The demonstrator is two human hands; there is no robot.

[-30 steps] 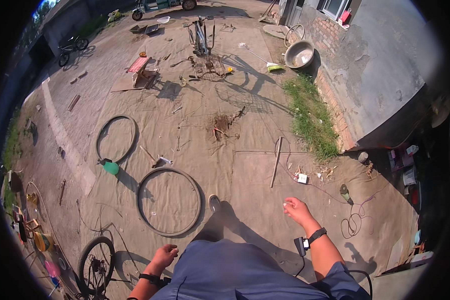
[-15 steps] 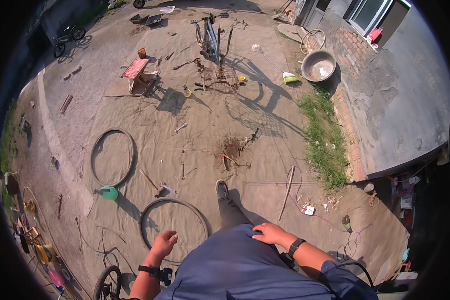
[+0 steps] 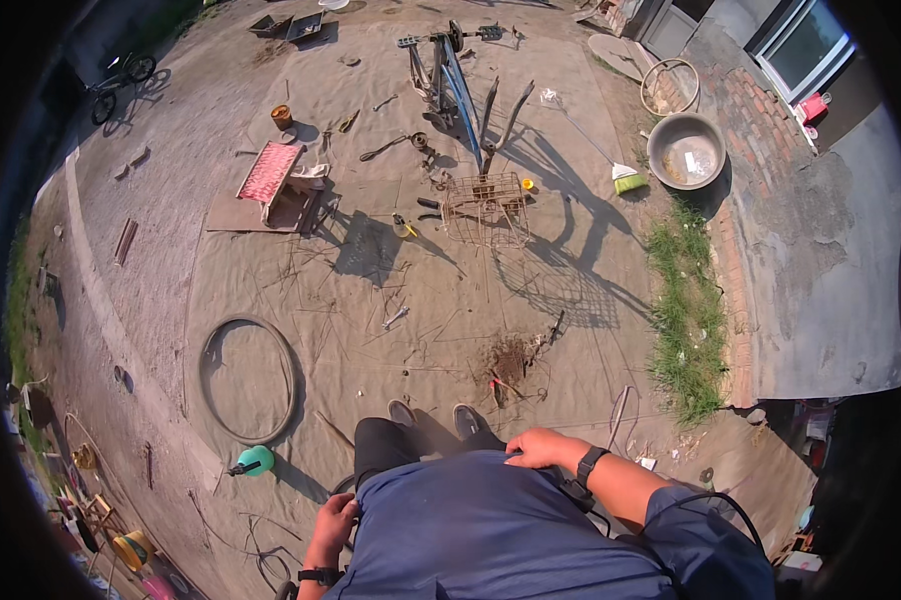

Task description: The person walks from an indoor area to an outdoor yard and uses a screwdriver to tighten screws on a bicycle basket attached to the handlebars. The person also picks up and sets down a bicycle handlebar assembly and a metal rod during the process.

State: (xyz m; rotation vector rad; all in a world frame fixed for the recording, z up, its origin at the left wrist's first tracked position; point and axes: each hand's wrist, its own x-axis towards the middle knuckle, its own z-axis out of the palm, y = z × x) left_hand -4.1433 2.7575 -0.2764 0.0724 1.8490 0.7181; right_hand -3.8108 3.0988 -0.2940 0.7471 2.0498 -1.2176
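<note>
My right hand [image 3: 539,447] is closed on the hem of my dark blue shirt [image 3: 491,510] at the waist. My left hand [image 3: 336,518] is beside the shirt's left side, fingers curled; what they hold, if anything, is hidden. A tyre [image 3: 247,430] lies ahead-left of my feet, near a green spray bottle [image 3: 257,460]. Farther forward a blue bicycle frame [image 3: 456,80] without wheels stands upside down, with a rusty wire basket [image 3: 486,210] at its lower end. A wrench [image 3: 396,315] and red-handled pliers [image 3: 501,385] lie on the ground sheet.
A low pink-topped stool [image 3: 271,165] and brown tin [image 3: 282,117] stand ahead-left. A broom [image 3: 629,178], large metal basin [image 3: 686,150] and grass strip [image 3: 681,320] line the wall [image 3: 811,300] at right. A bicycle [image 3: 121,90] stands far left; clutter [image 3: 131,548] lies lower left.
I have moved forward, so the bicycle frame and stool appear nearer. My right hand has come from out at the side onto the shirt hem; my left hand has drawn in to my side.
</note>
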